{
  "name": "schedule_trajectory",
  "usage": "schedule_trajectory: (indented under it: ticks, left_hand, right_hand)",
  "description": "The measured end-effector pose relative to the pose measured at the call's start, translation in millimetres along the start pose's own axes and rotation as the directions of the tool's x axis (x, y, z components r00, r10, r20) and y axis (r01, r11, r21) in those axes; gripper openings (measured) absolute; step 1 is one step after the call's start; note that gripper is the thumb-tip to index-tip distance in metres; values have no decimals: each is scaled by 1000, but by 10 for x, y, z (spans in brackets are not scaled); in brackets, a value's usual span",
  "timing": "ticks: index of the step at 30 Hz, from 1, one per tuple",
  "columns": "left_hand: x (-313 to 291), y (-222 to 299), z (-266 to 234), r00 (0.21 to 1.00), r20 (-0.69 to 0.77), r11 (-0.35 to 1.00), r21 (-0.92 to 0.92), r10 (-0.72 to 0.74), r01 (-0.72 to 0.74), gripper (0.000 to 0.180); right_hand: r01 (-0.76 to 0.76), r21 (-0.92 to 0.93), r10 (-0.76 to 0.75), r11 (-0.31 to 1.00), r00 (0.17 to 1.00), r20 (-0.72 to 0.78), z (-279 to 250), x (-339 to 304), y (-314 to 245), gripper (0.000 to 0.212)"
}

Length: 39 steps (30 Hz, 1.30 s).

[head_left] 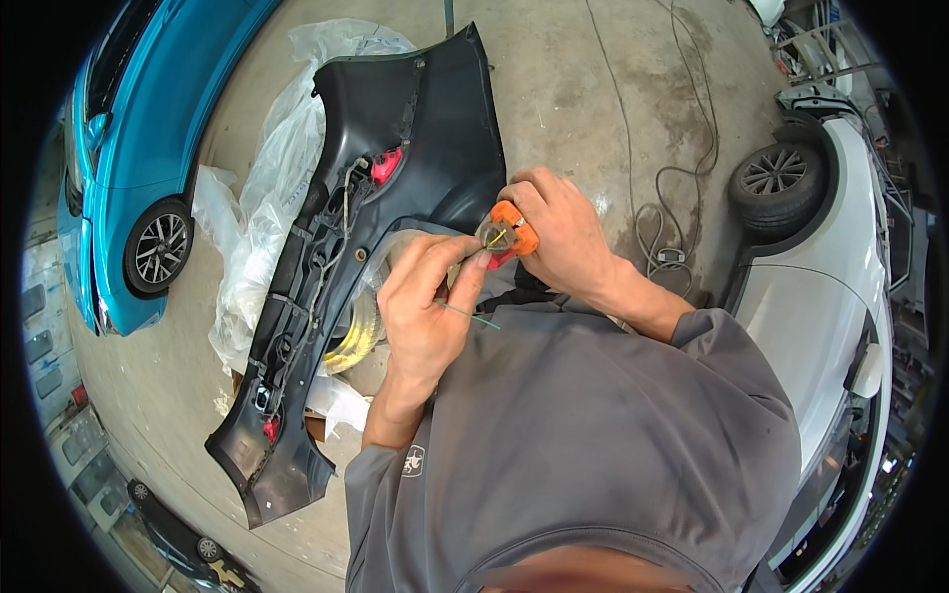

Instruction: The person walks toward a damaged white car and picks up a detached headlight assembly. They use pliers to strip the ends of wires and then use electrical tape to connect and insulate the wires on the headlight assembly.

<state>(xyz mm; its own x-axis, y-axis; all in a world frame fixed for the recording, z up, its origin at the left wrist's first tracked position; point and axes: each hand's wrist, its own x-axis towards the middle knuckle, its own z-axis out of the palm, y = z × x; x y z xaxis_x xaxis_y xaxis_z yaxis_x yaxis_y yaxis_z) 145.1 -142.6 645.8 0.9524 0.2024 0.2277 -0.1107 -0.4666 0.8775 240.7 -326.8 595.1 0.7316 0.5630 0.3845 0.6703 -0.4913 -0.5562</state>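
Concrete floor spreads between a blue car and a white car, with a dark bumper lying on plastic sheeting. Left hand pinches a thin wire beside the orange socket, which right hand grips with curled fingers, above the bumper.

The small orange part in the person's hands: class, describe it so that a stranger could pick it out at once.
Start at the dark car bumper lying on the concrete floor. Just past its right edge, the right hand and left hand meet. Between them sits the small orange part, the only bright orange thing there, with a thin green wire trailing below it.
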Motion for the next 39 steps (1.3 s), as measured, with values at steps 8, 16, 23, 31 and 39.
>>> schedule_trajectory:
  ticks: [8, 16, 23, 31, 39]
  left_hand:
    - [-18, 5, 8, 1000, -21, 1000, 0, 3, -3, 17]
    - [-11, 18, 30, 999, -46, 1000, -22, -11, 10, 11]
    - [-46, 15, 19, 1000, -16, 1000, -13, 7, -7, 12]
    - [-47, -27, -40, 1000, 1, 1000, 23, -19, 19, 16]
    - [93, -172, 3, 994, 58, 928, 367, -88, 61, 13]
  right_hand:
    - [9, 13, -9, 1000, 1000, -1, 3, 3, -17, 35]
    - [12, 20, -12, 1000, 1000, 18, -12, 8, 6, 36]
    - [33, 40, -31, 999, 999, -30, -15, 37, -20, 41]
    - [53, -13, -52, 998, 995, 89, 26, 12, 1, 39]
    - [-13, -28, 18, 1000, 980, 200, 254, -48, 238, 32]
